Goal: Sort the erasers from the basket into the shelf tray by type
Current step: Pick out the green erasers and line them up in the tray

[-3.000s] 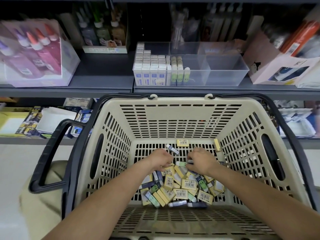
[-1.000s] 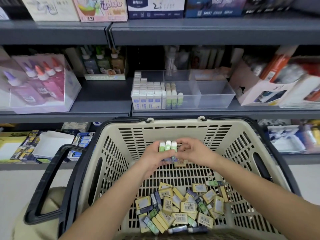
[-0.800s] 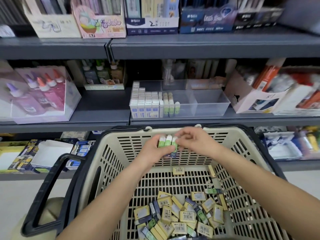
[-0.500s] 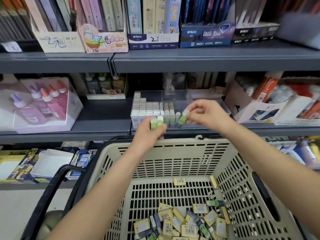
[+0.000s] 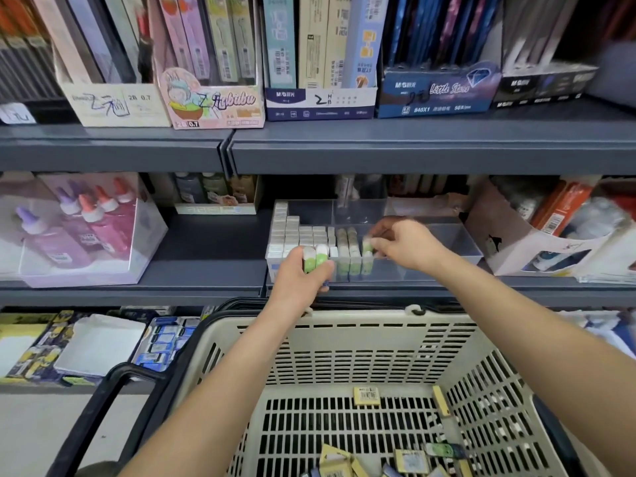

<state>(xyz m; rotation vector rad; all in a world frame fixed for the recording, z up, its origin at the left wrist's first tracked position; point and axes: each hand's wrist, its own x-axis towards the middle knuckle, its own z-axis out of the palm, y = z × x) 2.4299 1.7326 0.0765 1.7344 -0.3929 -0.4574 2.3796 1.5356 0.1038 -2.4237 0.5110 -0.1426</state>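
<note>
You are holding two green-and-white erasers upright in your left grip, fingers curling round their lower halves, just in front of the clear tray on the middle shelf. Your right grip is pinching a third green eraser near its top end and is holding it over the tray, just beside the green row standing there. White erasers are filling the tray's left compartment. More pieces, mostly yellow erasers, are lying loose on the floor of the basket below your arms. Judging by their size, these pieces are handling light and firm, with slight give. The sleeves are looking smooth, so a slack pinch is risking a slip. I am advising a hold across the two broad faces near the upper end, leaving the base free to seat upright against its neighbour. Legible writing on the top shelf is as follows. "2B 0.7" is showing on the cream box and again on the pink box. "M&G" and a handwritten "2" are showing on the navy box. "M&G", what reads as "Little Stars", and "840X1" are showing on the blue box. The print on the eraser sleeves is proving too small to read, barcodes aside.
</note>
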